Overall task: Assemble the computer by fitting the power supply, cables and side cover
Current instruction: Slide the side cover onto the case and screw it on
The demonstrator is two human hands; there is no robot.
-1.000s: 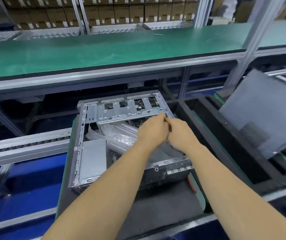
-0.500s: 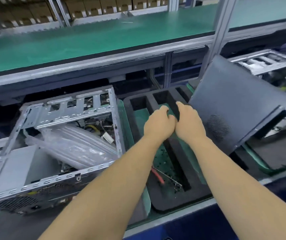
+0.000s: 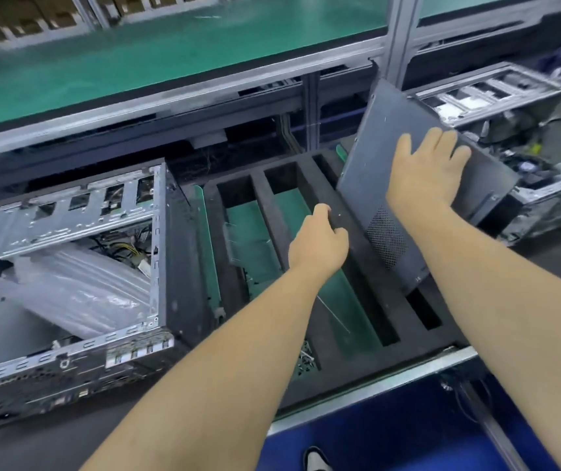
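An open silver computer case (image 3: 68,219) lies on its side at the left, with a clear plastic bag (image 3: 78,287) and loose cables inside. A dark grey side cover (image 3: 370,171) with a mesh vent leans tilted at the right, its lower edge in a black foam rack (image 3: 282,212). My left hand (image 3: 318,244) grips the cover's lower left edge. My right hand (image 3: 425,171) lies flat on the cover's face, fingers spread toward its upper edge.
A second open computer case (image 3: 517,137) sits behind the cover at the far right. The foam rack has several slots over a green base, with small screws (image 3: 306,358) near its front. A green-topped shelf (image 3: 170,56) runs across the back. A blue floor lies below.
Both hands left the open case at the left and moved right together. They have separated and taken hold of the leaning side cover. The view swung right.
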